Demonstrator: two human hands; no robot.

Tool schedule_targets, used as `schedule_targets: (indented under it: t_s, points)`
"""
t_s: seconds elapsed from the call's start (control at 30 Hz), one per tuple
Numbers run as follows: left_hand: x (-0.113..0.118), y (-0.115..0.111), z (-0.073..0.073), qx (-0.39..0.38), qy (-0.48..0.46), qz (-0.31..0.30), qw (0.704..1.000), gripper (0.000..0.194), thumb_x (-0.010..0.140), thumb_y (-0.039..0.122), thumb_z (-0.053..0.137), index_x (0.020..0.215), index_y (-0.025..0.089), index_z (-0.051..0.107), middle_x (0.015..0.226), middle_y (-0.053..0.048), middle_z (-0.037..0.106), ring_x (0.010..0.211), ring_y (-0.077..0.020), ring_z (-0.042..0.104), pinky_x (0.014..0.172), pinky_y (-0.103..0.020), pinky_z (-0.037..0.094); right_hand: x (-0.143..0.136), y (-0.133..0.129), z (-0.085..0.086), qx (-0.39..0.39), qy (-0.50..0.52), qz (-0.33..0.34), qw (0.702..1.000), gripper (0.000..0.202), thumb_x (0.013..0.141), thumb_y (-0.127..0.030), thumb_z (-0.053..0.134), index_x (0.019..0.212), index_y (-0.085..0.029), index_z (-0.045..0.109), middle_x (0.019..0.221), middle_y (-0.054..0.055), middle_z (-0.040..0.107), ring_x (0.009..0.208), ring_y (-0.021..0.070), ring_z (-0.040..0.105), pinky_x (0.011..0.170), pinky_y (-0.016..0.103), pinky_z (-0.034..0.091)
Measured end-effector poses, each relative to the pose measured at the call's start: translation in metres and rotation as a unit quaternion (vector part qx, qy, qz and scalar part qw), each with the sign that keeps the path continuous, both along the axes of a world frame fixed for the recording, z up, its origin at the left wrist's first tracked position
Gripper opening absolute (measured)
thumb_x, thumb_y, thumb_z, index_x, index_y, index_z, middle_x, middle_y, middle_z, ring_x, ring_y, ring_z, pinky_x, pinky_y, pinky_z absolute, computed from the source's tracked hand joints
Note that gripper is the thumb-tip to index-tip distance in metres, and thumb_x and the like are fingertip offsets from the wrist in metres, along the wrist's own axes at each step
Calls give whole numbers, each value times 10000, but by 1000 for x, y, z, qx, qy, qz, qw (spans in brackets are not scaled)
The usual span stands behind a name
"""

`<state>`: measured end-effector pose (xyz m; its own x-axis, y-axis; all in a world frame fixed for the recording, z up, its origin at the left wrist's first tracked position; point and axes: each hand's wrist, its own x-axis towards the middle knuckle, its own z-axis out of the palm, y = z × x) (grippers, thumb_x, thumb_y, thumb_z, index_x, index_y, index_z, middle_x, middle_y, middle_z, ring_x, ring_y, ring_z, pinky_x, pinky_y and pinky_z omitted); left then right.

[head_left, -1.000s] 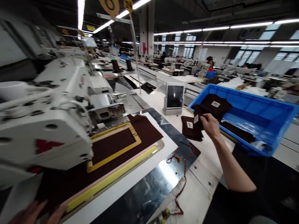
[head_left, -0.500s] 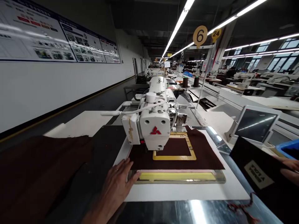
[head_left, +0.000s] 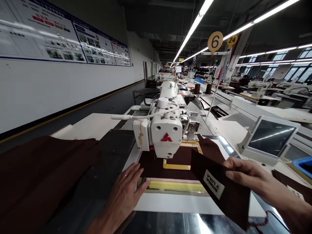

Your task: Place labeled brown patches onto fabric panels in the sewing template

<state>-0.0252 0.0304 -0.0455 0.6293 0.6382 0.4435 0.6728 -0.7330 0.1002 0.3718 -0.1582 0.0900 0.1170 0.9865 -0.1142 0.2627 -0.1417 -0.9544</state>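
My right hand (head_left: 255, 178) pinches the upper edge of a dark brown fabric piece (head_left: 235, 201) between thumb and fingers. A pale lettered label (head_left: 214, 184) is on that piece, which hangs tilted above the right side of the work area. Fingers spread, my left hand (head_left: 124, 191) rests at the left edge of a brown fabric panel (head_left: 168, 172) and a clear plate with a yellow strip (head_left: 175, 186). On the panel lies a yellow frame (head_left: 177, 166), partly hidden by the held piece and the head of a white sewing machine (head_left: 165, 133).
Brown cloth (head_left: 60, 159) is heaped at the left. To the right stand a tilted screen (head_left: 270, 138) and a blue bin (head_left: 303, 165), with another brown labelled piece (head_left: 280, 177) near the bin. Thread spools (head_left: 197, 88) stand behind the machine.
My right hand has come in from the right edge, carrying the labelled fabric piece left over the panel. My left hand stays at the panel's edge. The view has shifted slightly.
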Motion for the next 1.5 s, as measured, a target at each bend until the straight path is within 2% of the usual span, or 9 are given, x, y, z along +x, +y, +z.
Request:
schedule_targets:
  t_s: [0.13,0.27,0.4,0.57,0.77,0.97,1.23,1.33,1.5]
  points:
    - [20,-20,24,-29,1,-101,994,368,1014,358,532,1333,200,626,1398,-96,624,1331,-280,553,1079,-416,518,7,50,-17,-14,56,59,997,263,920,-472,653,1024,-235,609,880,43,635,758,198,627,673,319,524]
    - [46,-35,42,-69,42,-190,979,279,994,247,543,1252,214,644,1355,-70,653,1291,-267,582,1114,-455,487,28,110,-46,-14,-39,84,996,244,875,-382,601,1017,-184,622,956,57,671,863,217,641,761,334,533]
    - [64,-33,44,-83,52,-211,973,303,981,225,566,1277,194,624,1345,-88,654,1292,-279,573,1104,-473,487,43,155,-64,-23,-127,123,984,196,801,-276,594,918,-155,694,854,32,680,769,186,602,718,295,492]
    - [80,-22,36,-86,34,-210,973,261,990,244,561,1232,186,643,1316,-98,662,1247,-286,586,1029,-470,524,43,185,-66,-14,-219,189,957,241,811,-204,577,988,-180,739,897,24,702,788,183,605,736,286,474]
    - [90,-9,30,-61,51,-197,977,284,1026,267,511,1254,150,633,1391,-125,612,1195,-308,593,989,-508,516,41,204,-63,-26,-336,228,914,298,841,-199,609,1113,-219,728,1091,53,700,907,216,632,767,292,476]
    - [90,-1,22,-25,75,-184,980,414,1027,320,521,1376,103,564,1449,-145,574,1208,-332,580,992,-511,492,14,209,-66,-9,-445,195,874,371,933,-471,628,1173,-195,695,1036,127,713,920,304,657,754,348,473]
    - [92,5,17,-44,81,-180,979,439,1021,351,533,1408,144,537,1473,-94,562,1226,-319,551,1010,-489,471,-24,212,-81,75,-500,199,839,192,1000,-262,554,1129,-201,682,1011,87,699,957,244,648,784,294,449]
    - [92,6,18,-53,80,-181,979,446,1019,363,535,1410,149,533,1456,-91,577,1216,-314,555,1010,-478,475,-28,210,-82,89,-519,182,830,196,995,-254,568,1143,-165,660,995,111,677,967,267,631,812,332,456]
    - [91,6,21,-65,82,-175,979,482,1007,390,554,1421,145,531,1456,-96,577,1226,-315,555,1028,-475,483,-43,188,-78,121,-533,138,826,252,1008,-249,547,1231,-144,597,1193,159,601,1101,297,554,950,427,421]
